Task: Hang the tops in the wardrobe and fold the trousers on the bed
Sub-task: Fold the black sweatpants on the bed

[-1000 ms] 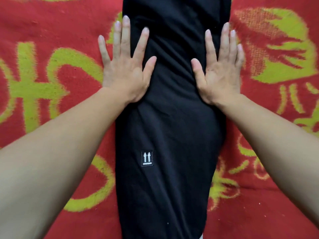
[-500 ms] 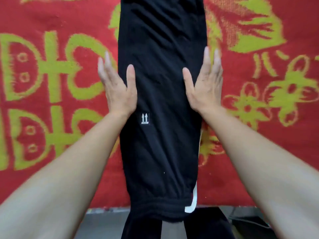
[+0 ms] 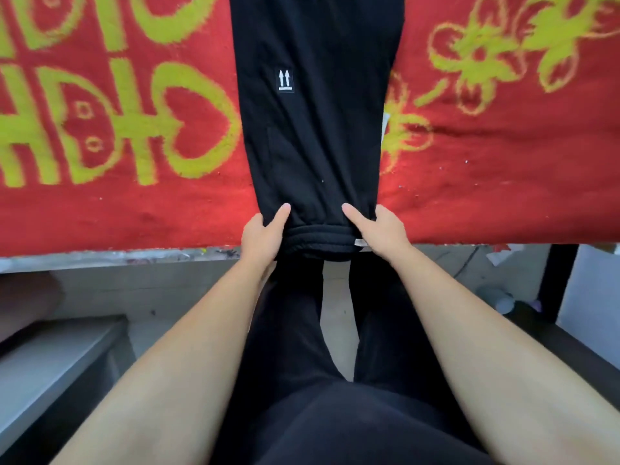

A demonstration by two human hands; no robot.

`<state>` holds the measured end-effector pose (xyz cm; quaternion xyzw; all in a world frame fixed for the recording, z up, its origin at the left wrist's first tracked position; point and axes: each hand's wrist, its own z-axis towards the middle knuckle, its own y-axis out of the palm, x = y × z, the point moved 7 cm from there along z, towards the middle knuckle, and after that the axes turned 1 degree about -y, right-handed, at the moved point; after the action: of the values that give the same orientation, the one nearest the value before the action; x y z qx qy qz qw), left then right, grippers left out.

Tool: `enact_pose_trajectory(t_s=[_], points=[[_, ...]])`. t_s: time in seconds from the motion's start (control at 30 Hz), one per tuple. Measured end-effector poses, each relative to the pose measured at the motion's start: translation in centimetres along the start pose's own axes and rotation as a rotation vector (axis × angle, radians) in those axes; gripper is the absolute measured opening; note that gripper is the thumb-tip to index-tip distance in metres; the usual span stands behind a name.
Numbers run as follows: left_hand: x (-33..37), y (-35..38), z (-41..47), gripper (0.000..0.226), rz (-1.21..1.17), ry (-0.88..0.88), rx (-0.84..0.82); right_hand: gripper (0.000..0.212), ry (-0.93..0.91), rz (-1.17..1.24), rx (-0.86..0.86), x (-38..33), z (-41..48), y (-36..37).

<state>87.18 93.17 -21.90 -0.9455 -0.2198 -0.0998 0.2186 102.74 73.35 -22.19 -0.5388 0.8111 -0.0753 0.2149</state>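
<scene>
Left hand (image 3: 263, 238) and right hand (image 3: 382, 229), flat on the trousers (image 3: 318, 135) before, now each pinch their ribbed end.

This looks like a bedroom in a home. A bed (image 3: 100, 260) fills the upper view, covered to its near edge by a thick red blanket (image 3: 503, 182) with yellow-green flowers and hearts. Black trousers (image 3: 315, 129) lie lengthwise on it. Below the edge is a pale floor (image 3: 446, 273) with small clutter at the right, a dark furniture leg (image 3: 557, 280) and a low grey unit (image 3: 50, 357) at the left.
</scene>
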Motion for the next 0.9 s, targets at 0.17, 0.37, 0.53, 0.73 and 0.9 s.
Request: enact_pose_trajectory(t_s=[0.17, 0.37, 0.53, 0.73, 0.9], points=[[2.6, -1.1, -1.6, 0.040, -0.021, -0.058, -0.143, 0.044, 0.023, 0.122, -0.099, -1.6, -1.0, -3.2], [10.3, -2.7, -2.8, 0.014, -0.072, -0.202, -0.348, 0.052, 0.013, 0.228, -0.159, -8.9, -0.9, -8.4], [22.2, -5.4, -1.0, 0.022, -0.263, -0.091, -0.324, 0.021, 0.025, 0.440, -0.182, -18.0, 1.6, -13.2], [25.9, -8.0, 3.1, 0.050, -0.497, 0.130, 0.123, 0.020, -0.120, 0.716, 0.149, -20.8, 5.2, -16.5], [20.8, -5.3, 5.7, 0.086, -0.020, 0.163, 0.150, 0.065, -0.090, 0.227, 0.241, -16.5, 7.1, -14.2]])
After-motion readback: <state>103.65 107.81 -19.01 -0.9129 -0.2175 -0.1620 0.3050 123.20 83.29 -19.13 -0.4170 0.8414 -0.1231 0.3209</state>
